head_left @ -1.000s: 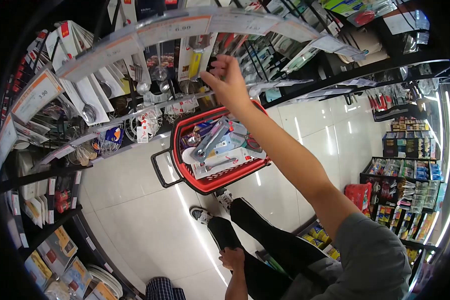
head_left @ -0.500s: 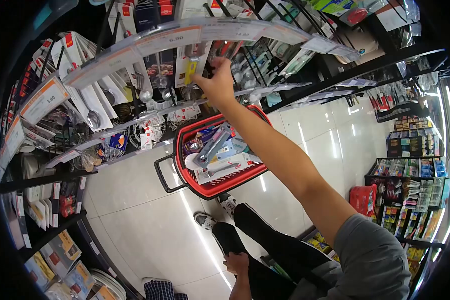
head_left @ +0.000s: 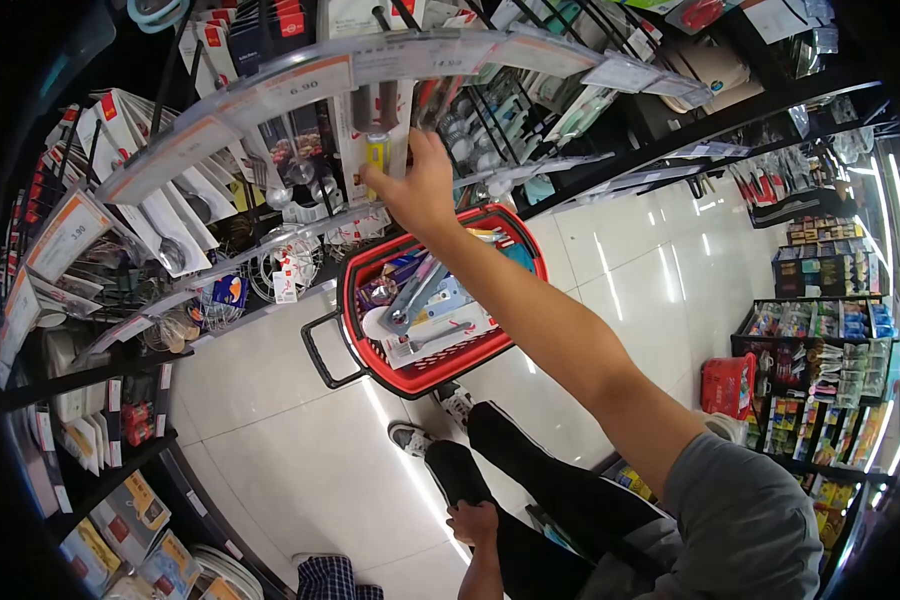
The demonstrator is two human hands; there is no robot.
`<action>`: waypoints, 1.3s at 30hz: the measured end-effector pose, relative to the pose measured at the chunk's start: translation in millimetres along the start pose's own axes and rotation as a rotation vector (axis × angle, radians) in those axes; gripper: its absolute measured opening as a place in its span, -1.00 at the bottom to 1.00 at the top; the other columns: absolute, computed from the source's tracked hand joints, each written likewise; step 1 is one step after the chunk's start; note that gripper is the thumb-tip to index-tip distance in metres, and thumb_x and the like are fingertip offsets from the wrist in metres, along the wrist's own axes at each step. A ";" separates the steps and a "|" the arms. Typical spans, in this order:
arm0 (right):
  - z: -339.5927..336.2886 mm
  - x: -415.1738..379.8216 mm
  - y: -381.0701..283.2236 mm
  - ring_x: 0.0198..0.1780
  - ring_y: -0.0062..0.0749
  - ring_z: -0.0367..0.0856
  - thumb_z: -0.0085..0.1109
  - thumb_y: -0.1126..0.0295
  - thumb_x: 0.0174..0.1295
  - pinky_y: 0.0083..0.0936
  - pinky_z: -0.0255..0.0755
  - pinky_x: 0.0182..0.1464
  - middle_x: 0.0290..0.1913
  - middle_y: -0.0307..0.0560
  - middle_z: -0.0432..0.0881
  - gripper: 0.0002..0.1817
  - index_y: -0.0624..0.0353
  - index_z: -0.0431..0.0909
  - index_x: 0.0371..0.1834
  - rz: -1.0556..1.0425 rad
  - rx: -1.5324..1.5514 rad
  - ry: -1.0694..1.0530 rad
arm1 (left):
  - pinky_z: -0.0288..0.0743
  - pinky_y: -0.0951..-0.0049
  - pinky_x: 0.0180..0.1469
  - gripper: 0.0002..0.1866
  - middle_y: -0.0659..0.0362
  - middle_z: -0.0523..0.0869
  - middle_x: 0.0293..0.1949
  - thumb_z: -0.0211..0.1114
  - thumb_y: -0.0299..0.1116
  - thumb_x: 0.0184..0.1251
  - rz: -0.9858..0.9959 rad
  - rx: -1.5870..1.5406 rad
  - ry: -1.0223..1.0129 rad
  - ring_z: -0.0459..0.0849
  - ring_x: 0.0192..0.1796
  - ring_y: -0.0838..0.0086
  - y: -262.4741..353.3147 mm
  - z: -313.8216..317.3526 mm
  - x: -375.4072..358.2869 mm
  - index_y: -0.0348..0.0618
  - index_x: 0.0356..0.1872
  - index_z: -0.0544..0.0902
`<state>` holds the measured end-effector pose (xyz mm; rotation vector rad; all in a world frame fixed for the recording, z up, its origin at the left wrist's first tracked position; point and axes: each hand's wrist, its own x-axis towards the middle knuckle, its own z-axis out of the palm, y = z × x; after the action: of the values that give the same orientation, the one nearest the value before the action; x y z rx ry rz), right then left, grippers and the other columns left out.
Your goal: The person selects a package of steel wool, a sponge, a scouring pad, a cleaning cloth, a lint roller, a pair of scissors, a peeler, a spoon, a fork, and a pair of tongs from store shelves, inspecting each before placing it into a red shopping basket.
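Note:
My right hand (head_left: 417,188) reaches up to the shelf and closes on a carded utensil (head_left: 378,150) with a yellow band. My thumb lies over the front of the card near the band, and my fingers are at the card's right edge. The utensil's upper part is behind the price rail. Down by my thigh, my left hand (head_left: 472,523) has curled fingers; what they hold, if anything, is hidden. A red shopping basket (head_left: 425,380) stands below my right forearm, with a carded fork (head_left: 435,338) and several other packaged goods inside.
A curved price rail (head_left: 300,88) runs across the shelf front, with hanging carded utensils (head_left: 175,245) to the left and a wire whisk (head_left: 288,262) lower down. Another red basket (head_left: 727,387) stands at right near stocked racks (head_left: 820,345). Checked cloth (head_left: 335,578) shows at the bottom.
My right hand has moved in to the yellow-banded carded utensil and closed from a spread grip. The view has shifted slightly. My left hand stays by my thigh.

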<state>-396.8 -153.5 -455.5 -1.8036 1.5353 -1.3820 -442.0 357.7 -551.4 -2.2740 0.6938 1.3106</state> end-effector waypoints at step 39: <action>-79.0 -131.3 -37.0 -0.52 -0.50 0.44 -0.15 0.62 0.20 -0.61 0.32 -0.50 -0.30 -0.11 0.49 -0.80 0.20 0.36 -0.13 1.203 1.058 -0.345 | 0.47 0.10 0.00 -0.65 0.02 0.50 -0.04 0.15 -0.19 0.03 0.014 0.029 -0.019 0.47 0.04 0.10 2.9 -4.0 9.0 -0.12 -0.17 0.57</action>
<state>-433.5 -0.4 -446.8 -0.2761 0.9843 -0.8408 -437.2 351.2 -557.7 -2.2349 0.7192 1.3187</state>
